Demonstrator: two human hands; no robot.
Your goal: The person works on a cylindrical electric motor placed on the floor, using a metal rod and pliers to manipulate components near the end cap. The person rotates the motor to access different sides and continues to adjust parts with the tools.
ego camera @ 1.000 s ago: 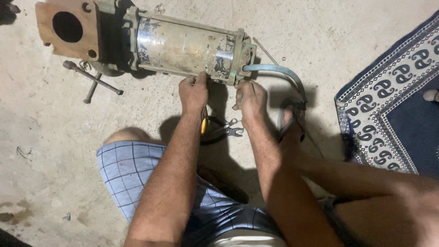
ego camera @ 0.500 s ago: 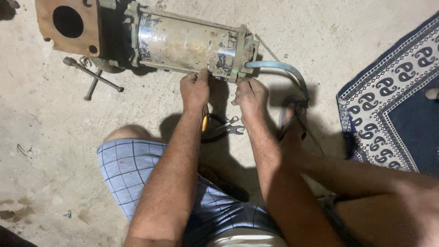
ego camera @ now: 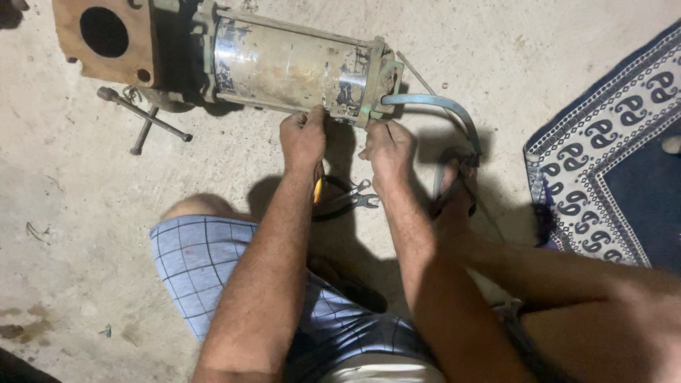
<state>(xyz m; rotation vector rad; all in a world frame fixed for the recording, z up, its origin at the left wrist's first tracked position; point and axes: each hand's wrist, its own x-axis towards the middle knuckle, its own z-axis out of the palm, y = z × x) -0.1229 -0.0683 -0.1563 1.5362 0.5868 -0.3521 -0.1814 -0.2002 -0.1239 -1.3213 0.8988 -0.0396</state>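
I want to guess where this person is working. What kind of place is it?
Probably a home floor used as a repair spot: bare concrete floor, a patterned rug, and wrenches beside a worn metal motor.

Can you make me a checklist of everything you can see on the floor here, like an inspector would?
Surface: bare concrete floor, dusty and stained.
Job's things: a worn metal motor lies on its side, with a rusty square plate at one end.
Clutter: a T-shaped wrench beside the plate; small spanners lie between the arms.
Grippers: left hand and right hand both touch the motor's lower edge near its end cap; grip cannot be told.
Cables: a blue-grey cable curves out from the motor's end.
Surroundings: a patterned blue rug to the right; checked shorts below.
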